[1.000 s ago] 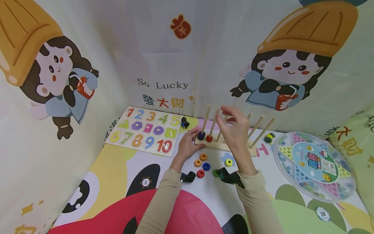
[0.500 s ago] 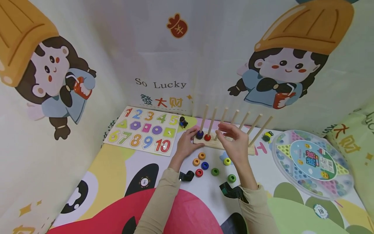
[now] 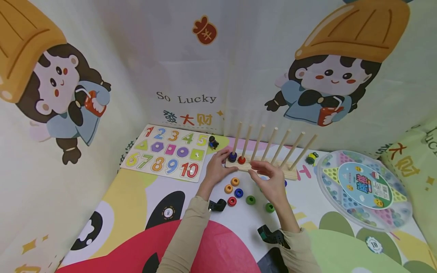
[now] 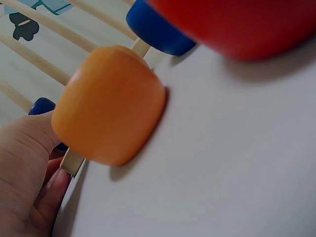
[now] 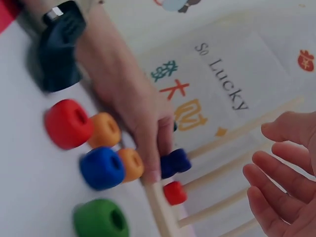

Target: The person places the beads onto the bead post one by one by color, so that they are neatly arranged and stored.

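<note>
My left hand (image 3: 216,168) grips the left end of a wooden peg rack (image 3: 244,165), thumb at the front edge. Several upright pegs rise from it. Dark blue beads (image 5: 175,163) sit low on the leftmost peg, and a red bead (image 3: 241,160) sits on the second. My right hand (image 3: 271,182) hovers before the rack's middle, fingers loosely bent and holding nothing. Loose on the table in front lie two orange beads (image 3: 235,181), a blue bead (image 3: 239,193), another red bead (image 3: 231,201) and green beads (image 3: 250,200). The right hand partly covers another blue bead (image 3: 285,183).
A number puzzle board (image 3: 167,151) lies left of the rack, with a small dark figure (image 3: 213,142) beside it. At the right are a round board game (image 3: 365,185) and a small yellow-green toy (image 3: 311,158). Printed curtain hangs behind.
My right hand has come down from the peg tops to the front of the rack, with nothing in it now. My left hand keeps its grip on the rack's end.
</note>
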{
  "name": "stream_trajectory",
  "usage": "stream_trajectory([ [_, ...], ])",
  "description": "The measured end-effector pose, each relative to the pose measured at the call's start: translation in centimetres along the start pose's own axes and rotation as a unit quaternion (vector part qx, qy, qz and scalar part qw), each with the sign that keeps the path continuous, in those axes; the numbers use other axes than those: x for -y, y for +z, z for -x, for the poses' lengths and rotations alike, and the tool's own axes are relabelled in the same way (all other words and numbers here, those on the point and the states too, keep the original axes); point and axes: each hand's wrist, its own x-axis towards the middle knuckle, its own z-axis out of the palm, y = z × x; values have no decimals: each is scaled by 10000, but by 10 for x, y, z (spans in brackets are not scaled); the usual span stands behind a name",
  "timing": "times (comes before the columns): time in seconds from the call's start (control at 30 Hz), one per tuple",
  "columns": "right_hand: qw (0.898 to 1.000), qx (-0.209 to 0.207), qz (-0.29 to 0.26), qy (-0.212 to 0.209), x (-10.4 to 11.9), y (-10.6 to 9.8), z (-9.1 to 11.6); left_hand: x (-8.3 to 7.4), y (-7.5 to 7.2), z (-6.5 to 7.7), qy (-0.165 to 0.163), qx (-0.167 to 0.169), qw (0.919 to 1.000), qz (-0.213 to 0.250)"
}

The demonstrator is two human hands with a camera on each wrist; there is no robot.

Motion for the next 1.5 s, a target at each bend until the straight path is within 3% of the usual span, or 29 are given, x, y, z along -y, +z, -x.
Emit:
stream_trajectory([
  [0.33, 9974, 700, 126, 75, -9, 4, 23, 5, 1, 0, -20, -101, 9999, -8],
  [0.6, 9919, 1260, 180, 41, -51, 15, 40, 6, 0, 0, -7, -143, 9999, 27],
  [0.83, 9860, 1631, 306, -181, -59, 22, 49, 6, 0, 0, -94, -120, 9999, 58],
  [1.2, 9733, 1821, 1167, -765, -57, 30, 51, 2, -1, 1, -17, -94, 9999, 127],
  [1.5, 9536, 2190, 1973, -618, -55, 32, 52, 0, 0, 1, -24, -65, 9999, 134],
])
